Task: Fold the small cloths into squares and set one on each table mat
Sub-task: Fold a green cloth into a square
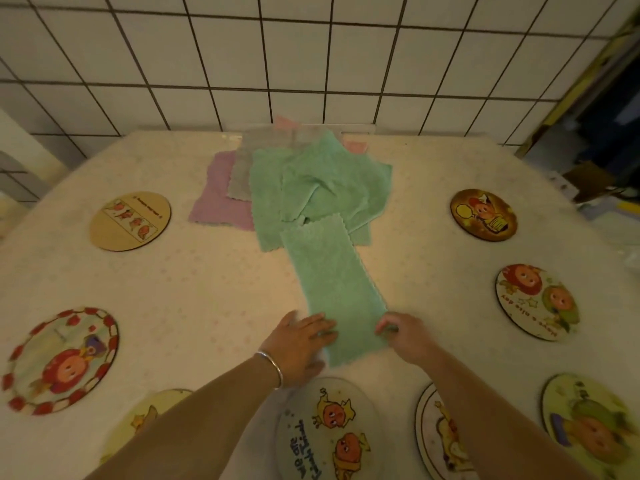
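A green cloth, folded into a long strip, lies on the table pointing away from me. My left hand rests flat on its near left corner, fingers spread. My right hand pinches the near right corner. Behind the strip lies a loose pile of cloths: green ones on top, a grey one and a purple one to the left, pink ones at the back. Round picture mats ring the table: one right in front of me, others at the left and right.
More mats lie at far left, far right, near right and under my arms. A white tiled wall stands behind the table. The table's right edge drops to dark clutter.
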